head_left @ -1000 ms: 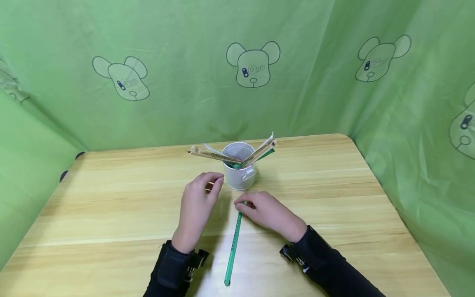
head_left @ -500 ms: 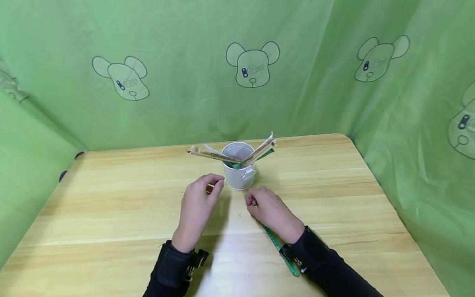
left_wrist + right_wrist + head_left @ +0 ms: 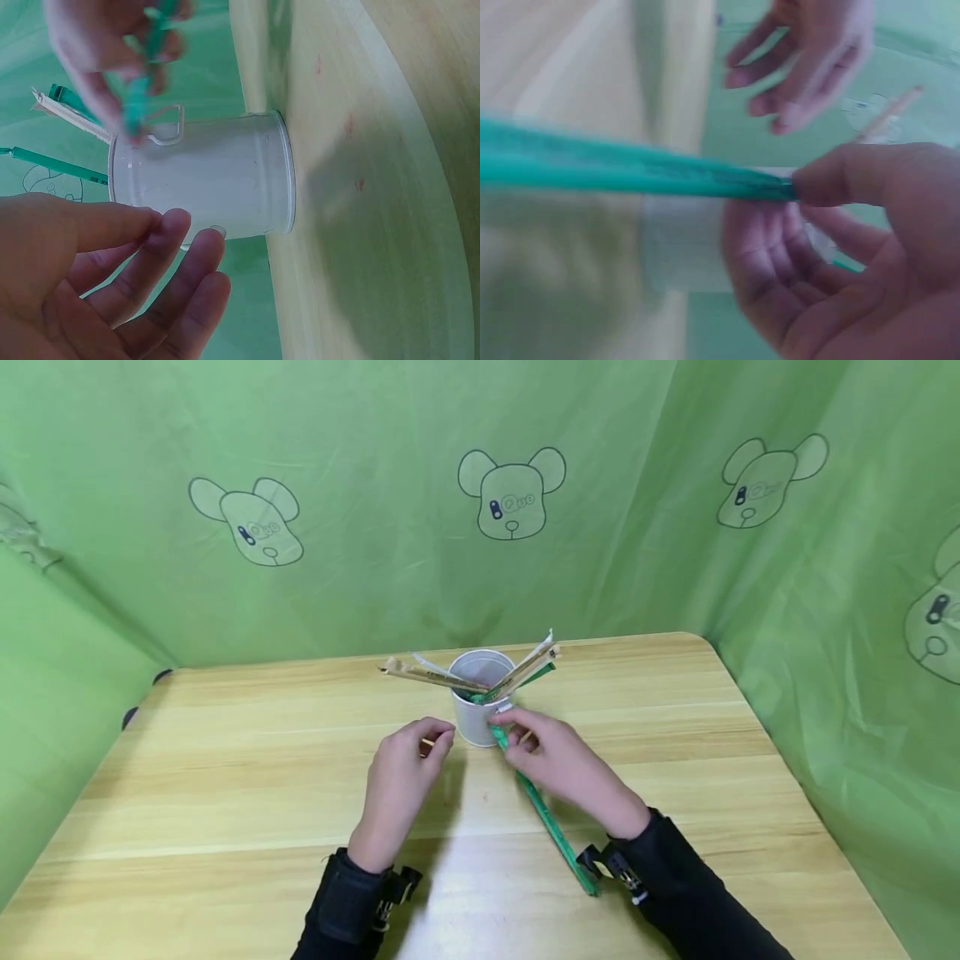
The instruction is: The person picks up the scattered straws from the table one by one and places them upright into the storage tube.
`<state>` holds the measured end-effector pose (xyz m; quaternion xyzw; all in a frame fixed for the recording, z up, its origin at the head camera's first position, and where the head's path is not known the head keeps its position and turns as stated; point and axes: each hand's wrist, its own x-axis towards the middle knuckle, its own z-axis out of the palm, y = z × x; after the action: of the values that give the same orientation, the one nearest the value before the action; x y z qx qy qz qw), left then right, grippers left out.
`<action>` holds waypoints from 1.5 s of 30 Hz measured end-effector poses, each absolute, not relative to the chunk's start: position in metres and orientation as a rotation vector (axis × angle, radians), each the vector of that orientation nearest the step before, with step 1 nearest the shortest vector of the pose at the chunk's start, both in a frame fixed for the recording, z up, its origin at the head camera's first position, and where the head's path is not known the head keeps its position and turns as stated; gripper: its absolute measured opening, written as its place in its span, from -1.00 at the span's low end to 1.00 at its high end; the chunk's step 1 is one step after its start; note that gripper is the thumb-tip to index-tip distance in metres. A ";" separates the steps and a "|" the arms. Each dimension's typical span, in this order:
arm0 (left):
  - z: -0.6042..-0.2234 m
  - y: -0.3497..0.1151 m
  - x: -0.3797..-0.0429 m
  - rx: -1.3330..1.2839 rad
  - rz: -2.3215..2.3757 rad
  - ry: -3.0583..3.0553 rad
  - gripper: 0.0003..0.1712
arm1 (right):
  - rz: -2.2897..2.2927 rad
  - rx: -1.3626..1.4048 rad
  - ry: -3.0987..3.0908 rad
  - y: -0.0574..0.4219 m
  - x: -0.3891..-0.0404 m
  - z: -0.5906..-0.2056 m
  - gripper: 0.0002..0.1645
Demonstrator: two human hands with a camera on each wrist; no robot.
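My right hand (image 3: 562, 764) pinches a thin green wrapped straw (image 3: 551, 827) near its upper end, in front of the bucket. The straw slants down toward the right wrist; thumb and fingertips meet on it in the right wrist view. A small white metal bucket (image 3: 472, 727) stands upright behind both hands, a wire handle on its side. Several paper-wrapped straws (image 3: 435, 675) lean out of it, brown, white and green. To the left of the bucket's base, my left hand (image 3: 401, 777) holds nothing, fingers loosely curled and the thumb by the index fingertip.
The wooden table (image 3: 225, 777) carries the bucket near its back edge. Green cloth (image 3: 375, 568) with mouse-head drawings hangs behind and along both sides. Small cameras are strapped at both dark sleeves.
The green straw has swung from pointing straight toward me to slanting right. My right hand has carried its upper end up to the bucket's front. The left hand stays nearly still.
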<state>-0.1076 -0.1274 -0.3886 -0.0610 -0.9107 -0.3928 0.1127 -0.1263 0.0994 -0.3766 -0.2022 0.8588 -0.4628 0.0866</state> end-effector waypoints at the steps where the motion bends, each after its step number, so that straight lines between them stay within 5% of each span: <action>1: -0.389 -0.127 -0.108 -0.177 -1.152 -2.676 -0.89 | -1.428 -0.610 2.560 0.101 -0.126 -0.372 -0.57; 9: -0.388 -0.125 -0.107 -0.142 -1.156 -2.714 -0.89 | -2.054 -0.574 2.531 0.109 -0.119 -0.342 -0.70; 19: -0.390 -0.124 -0.106 -0.145 -1.157 -2.734 -0.88 | -2.852 -0.922 2.392 0.116 -0.123 -0.335 -0.77; 29: -0.392 -0.123 -0.105 -0.145 -1.154 -2.773 -0.86 | -3.250 -0.977 2.261 0.111 -0.129 -0.336 -0.80; 34: -0.392 -0.122 -0.106 -0.142 -1.158 -2.779 -0.86 | -3.150 -0.976 2.270 0.112 -0.131 -0.341 -0.81; 45: -0.394 -0.120 -0.106 -0.157 -1.154 -2.787 -0.86 | -2.043 -0.795 2.846 0.111 -0.136 -0.368 -0.70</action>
<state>-0.1064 -0.1203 -0.3937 -0.0517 -0.9210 -0.3814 0.0607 -0.1356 0.1110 -0.3678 -0.2156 0.7721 -0.5544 -0.2234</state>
